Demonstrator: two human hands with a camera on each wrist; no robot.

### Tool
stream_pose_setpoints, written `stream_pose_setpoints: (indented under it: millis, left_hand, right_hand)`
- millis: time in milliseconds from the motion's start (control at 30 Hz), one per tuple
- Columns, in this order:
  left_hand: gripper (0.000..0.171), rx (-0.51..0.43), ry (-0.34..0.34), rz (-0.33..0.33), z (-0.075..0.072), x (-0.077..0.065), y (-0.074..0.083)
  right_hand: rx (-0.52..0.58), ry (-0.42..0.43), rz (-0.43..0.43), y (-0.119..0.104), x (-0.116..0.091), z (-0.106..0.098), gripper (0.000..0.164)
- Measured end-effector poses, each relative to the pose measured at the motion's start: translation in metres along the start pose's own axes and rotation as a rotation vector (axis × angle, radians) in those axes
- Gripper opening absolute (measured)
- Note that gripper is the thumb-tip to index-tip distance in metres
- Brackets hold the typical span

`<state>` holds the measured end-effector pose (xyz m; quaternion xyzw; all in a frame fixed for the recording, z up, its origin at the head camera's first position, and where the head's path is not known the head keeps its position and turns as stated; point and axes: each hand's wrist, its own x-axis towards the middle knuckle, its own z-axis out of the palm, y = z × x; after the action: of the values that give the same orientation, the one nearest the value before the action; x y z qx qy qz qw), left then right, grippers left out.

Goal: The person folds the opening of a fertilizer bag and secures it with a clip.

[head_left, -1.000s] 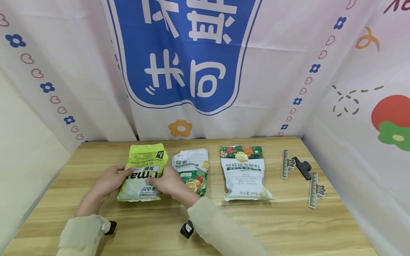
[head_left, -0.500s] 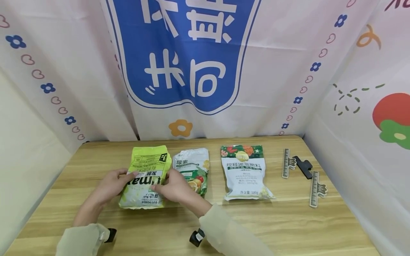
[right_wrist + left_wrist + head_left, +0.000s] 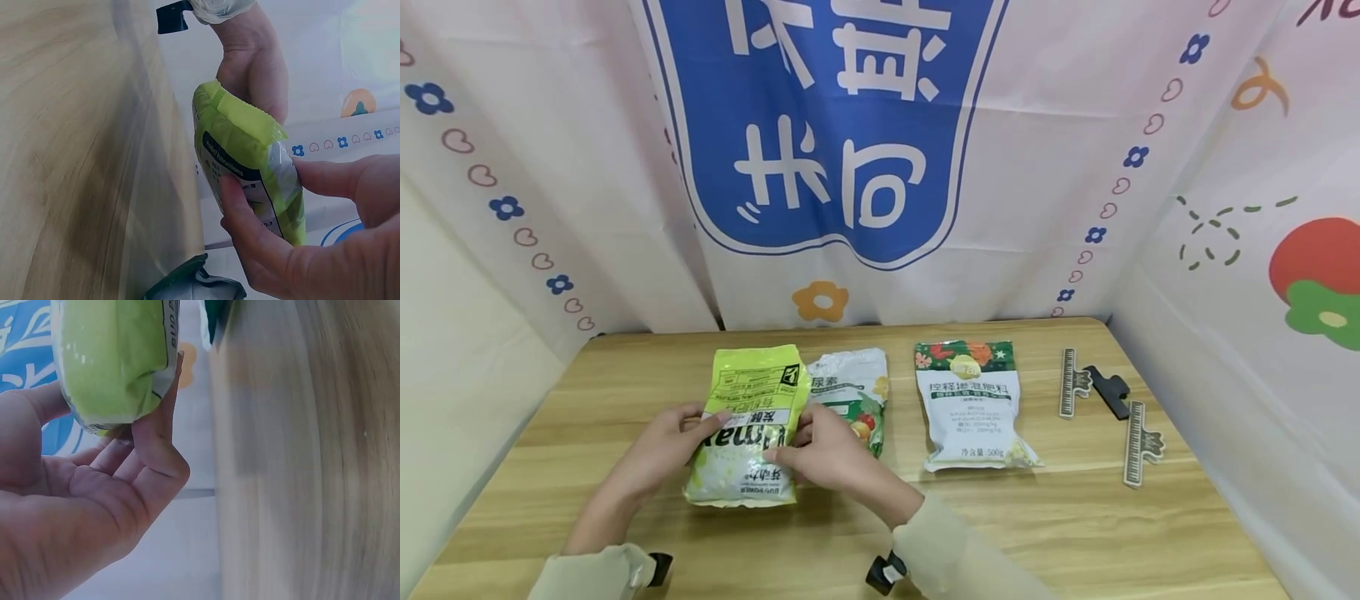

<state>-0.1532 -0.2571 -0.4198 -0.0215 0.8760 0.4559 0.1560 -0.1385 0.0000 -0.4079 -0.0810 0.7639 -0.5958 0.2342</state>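
Note:
Both hands hold a yellow-green and white printed bag [image 3: 748, 467] above the wooden table, its lettering upside down in the head view. My left hand [image 3: 662, 446] grips the bag's left edge, thumb on the front face and fingers behind it. On the opposite edge, my right hand [image 3: 831, 446] pinches the bag between thumb and fingers. In the left wrist view, the bag's bottom end [image 3: 119, 369] sits between thumb and fingers, off the table. The right wrist view shows its back print [image 3: 231, 156] and the fingers across that side.
Behind the held bag lies a white and green bag [image 3: 857, 400], partly covered. Another white bag with a green top [image 3: 970, 408] lies to its right. Two silver clips [image 3: 1135, 446] and a black clip [image 3: 1108, 392] rest at the table's right. A printed cloth [image 3: 1037, 208] hangs behind.
The yellow-green bag has come toward me and slightly right, held in both hands throughout. It now overlaps more of the white and green bag. The other bag and the clips stay put.

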Motion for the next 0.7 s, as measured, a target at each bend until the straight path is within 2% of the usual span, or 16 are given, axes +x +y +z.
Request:
stream_pose_setpoints:
  millis: [167, 467, 700]
  left_hand:
    - [0.064, 0.01, -0.006, 0.019, 0.004, -0.005, 0.007]
    - [0.069, 0.013, -0.015, 0.038, 0.011, -0.014, 0.014]
    - [0.075, -0.043, -0.035, 0.04, 0.019, -0.014, 0.018]
  right_hand:
    - [0.017, -0.017, -0.018, 0.002, -0.008, -0.008, 0.039]
    - [0.009, -0.04, -0.052, 0.004, -0.023, -0.019, 0.051]
    - [-0.067, 0.015, -0.036, 0.008, -0.031, -0.026, 0.076]
